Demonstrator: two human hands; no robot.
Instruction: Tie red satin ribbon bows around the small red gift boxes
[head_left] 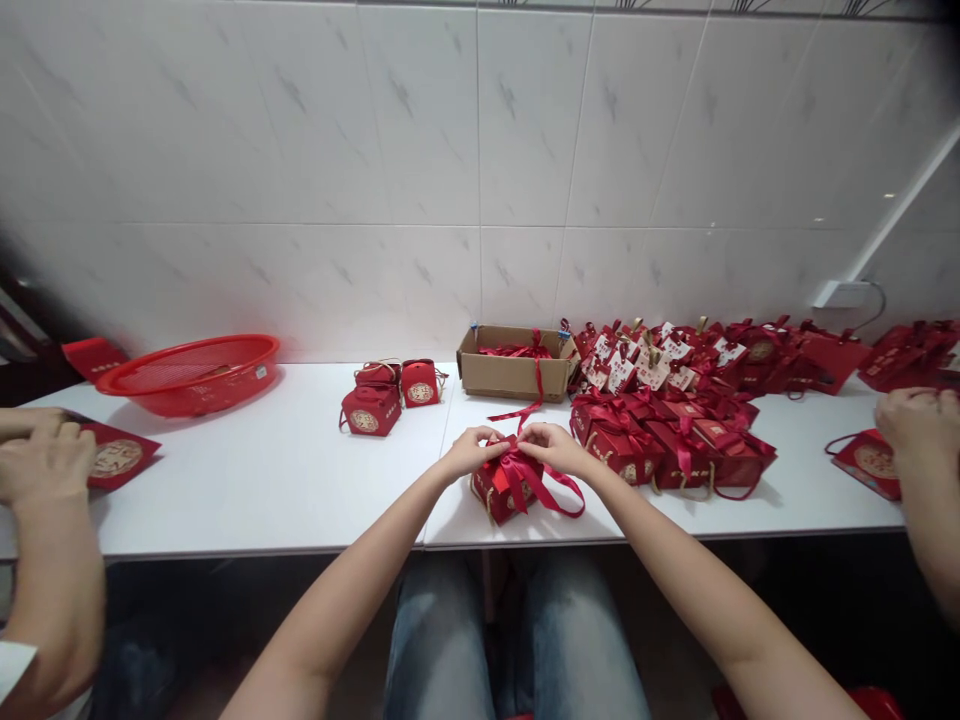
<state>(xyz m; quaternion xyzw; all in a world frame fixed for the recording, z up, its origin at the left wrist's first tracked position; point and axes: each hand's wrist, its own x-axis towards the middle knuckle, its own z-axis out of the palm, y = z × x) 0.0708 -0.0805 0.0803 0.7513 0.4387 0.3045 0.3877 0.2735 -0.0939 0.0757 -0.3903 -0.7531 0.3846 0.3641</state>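
Rising behind everything, a pale tiled wall [315,150] with grey marbling meets a long white table [262,500]. Seated close to the table, a person in jeans [442,640] reaches forward with both bare arms. On the table's left stands a wide red basket [195,400]. On the right, a crowd of red gift boxes [622,450] is packed side by side, apparently to leave working room in the middle. Behind its front rows hang white tags [621,374]. Next to the crowd, against the wall, an open cardboard box [510,378] holds red ribbons, one trailing over its front edge, seemingly kept there for easy reach.

At each end of the table, a co-worker's hand shows: one at the left [45,455] over a red piece with a gold emblem, one at the right [922,420] beside another; I cannot tell how firmly either holds. Left of centre, three small boxes [373,415] sit grouped together.

In front of the person, near the table's edge, stands one red box [491,495]. The left hand [471,452] and right hand [553,448] pinch its glossy ribbon [516,482] at the top, fingertips closed, probably to control the bow.

Smallest are the gold emblems and the basket's sticker [261,372]; their writing is too small to read, and no brand is legible.
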